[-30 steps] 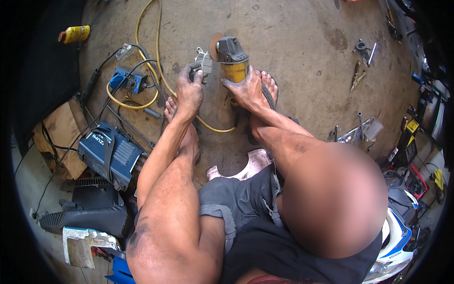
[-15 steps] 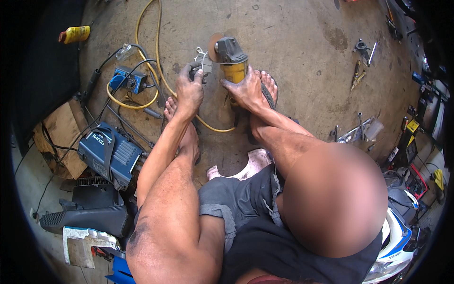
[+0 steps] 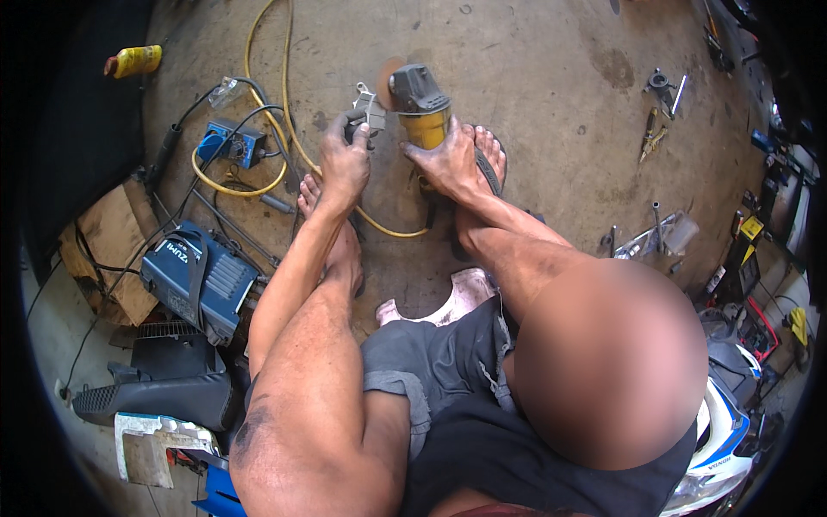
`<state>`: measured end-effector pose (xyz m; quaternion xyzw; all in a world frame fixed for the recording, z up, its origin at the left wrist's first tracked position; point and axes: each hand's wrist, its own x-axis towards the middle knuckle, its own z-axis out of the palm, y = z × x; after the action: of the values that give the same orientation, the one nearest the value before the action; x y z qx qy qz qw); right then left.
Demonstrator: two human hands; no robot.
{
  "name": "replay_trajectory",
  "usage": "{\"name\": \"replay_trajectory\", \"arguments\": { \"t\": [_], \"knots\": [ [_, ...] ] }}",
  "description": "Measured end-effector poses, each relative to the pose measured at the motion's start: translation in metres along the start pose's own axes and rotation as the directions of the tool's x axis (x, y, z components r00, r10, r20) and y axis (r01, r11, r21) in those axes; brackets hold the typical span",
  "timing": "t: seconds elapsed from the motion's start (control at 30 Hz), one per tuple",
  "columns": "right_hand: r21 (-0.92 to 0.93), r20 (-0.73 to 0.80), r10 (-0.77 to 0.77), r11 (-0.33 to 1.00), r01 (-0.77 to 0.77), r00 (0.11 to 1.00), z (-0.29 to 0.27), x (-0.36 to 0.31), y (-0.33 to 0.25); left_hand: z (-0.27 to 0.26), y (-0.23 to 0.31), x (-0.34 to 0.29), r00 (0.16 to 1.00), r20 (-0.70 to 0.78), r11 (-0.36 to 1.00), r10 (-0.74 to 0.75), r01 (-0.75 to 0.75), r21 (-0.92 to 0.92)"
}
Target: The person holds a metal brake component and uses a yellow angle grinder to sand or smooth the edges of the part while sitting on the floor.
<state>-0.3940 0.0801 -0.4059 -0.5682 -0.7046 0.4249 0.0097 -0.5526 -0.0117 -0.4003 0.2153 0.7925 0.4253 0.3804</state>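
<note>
My right hand [image 3: 445, 161] is wrapped round the yellow body of an angle grinder [image 3: 422, 103], its dark head pointing away from me. A reddish-brown disc [image 3: 391, 84] is fitted on the grinder's left side. In my left hand [image 3: 346, 153], the fingers are closed on a small grey metal part [image 3: 370, 110] with a lighter bracket-like end. The part stands close to the disc; whether they touch I cannot tell. My left fingertips are dark with grime and hide the near end of the part.
A yellow cable [image 3: 291, 121] runs across the concrete floor. To the left are a blue welding machine [image 3: 194, 276], a blue box [image 3: 233, 144] and a yellow bottle [image 3: 138, 60]. Pliers [image 3: 652, 145] and other tools lie right. A pinkish plate-like piece [image 3: 461, 297] sits between my legs.
Almost nothing differs. The grinder and the metal part sit very slightly higher in the picture, and both hands keep their hold.
</note>
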Motion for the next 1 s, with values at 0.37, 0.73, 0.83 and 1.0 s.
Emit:
{"name": "replay_trajectory", "arguments": {
  "t": [0.37,0.73,0.83,1.0],
  "knots": [
    [-0.149,-0.098,-0.125,0.983,0.11,0.987,0.001,-0.003,-0.001,0.001,0.002,-0.002,0.998,0.028,0.994,-0.054,0.056,-0.092],
    [-0.115,-0.032,-0.073,0.991,0.069,0.997,0.003,-0.005,-0.005,-0.003,-0.007,-0.002,0.999,0.025,0.998,-0.025,0.027,-0.059],
    [-0.109,-0.065,-0.046,0.993,0.039,0.997,0.004,-0.001,0.001,-0.005,-0.002,-0.002,0.998,0.051,0.99,-0.048,0.054,-0.129],
    [0.027,-0.086,0.018,1.0,-0.015,0.996,0.004,0.004,0.009,-0.006,-0.007,0.004,0.991,0.013,0.925,-0.135,0.131,-0.357]
  ]
}}
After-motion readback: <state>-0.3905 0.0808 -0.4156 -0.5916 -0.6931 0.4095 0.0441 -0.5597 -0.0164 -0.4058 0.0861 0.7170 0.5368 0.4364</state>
